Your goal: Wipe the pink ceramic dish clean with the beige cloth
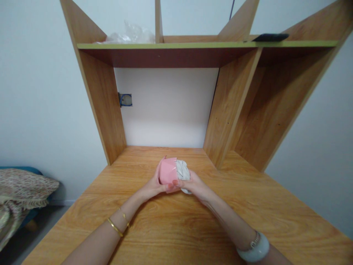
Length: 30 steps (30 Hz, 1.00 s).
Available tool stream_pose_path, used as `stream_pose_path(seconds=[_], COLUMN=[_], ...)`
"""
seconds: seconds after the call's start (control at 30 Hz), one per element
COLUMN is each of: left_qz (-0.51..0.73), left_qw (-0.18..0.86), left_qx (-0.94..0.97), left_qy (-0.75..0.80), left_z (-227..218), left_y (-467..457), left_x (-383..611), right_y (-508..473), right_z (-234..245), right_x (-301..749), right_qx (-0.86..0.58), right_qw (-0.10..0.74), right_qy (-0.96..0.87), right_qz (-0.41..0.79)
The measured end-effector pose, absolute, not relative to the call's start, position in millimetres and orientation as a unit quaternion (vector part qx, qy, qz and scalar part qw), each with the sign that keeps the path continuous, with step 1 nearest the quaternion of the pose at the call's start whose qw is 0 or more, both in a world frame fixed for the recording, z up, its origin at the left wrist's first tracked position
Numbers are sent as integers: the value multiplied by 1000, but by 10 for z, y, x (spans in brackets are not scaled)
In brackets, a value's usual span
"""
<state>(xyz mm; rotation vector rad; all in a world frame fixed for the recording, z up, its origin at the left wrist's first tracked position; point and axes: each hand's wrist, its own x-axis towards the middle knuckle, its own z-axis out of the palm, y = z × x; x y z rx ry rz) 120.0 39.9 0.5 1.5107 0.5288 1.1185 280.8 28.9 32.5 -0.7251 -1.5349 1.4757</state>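
Just above the desk, near its middle, a small glossy pink container (168,171) lies tilted on its side between my hands. A bundle of folded pale grey material (182,170), cloth or paper, sticks out of its right end. My left hand (157,184) wraps the pink container from the left, thumb along its lower edge. From the right, my right hand (193,183) grips the grey bundle, and its thumb reaches over to the container's rim. The fingers behind both things are hidden.
The wooden desk (171,228) carries a hutch with upright panels and a green-edged shelf (187,45). Crumpled clear plastic (132,35) and a flat black object (270,37) rest up there. A wall socket box (126,99) shows at the back. A patterned blanket (24,187) lies at far left.
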Motion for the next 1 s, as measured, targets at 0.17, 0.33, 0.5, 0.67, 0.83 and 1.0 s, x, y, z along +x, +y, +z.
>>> stream_pose_path(seconds=[0.17, 0.33, 0.5, 0.67, 0.83, 1.0], left_qz=[456, 429, 390, 330, 286, 294], left_qw=[587, 636, 702, 751, 788, 825], left_qx=[638, 614, 565, 519, 496, 462], left_qy=[203, 188, 189, 241, 228, 139], left_z=[-73, -184, -244, -278, -191, -154], left_y=[456, 504, 543, 560, 529, 531], left_x=[1136, 1104, 1103, 1074, 1068, 1041], right_y=[287, 268, 179, 92, 119, 228], right_z=[339, 357, 463, 519, 439, 341], right_x=[2842, 2878, 2896, 2866, 2811, 2785], right_qx=[-270, -301, -354, -339, -358, -410], right_qw=[395, 349, 266, 204, 245, 364], right_qy=[-664, -759, -868, -910, -892, -804], right_qz=[575, 459, 225, 120, 125, 229])
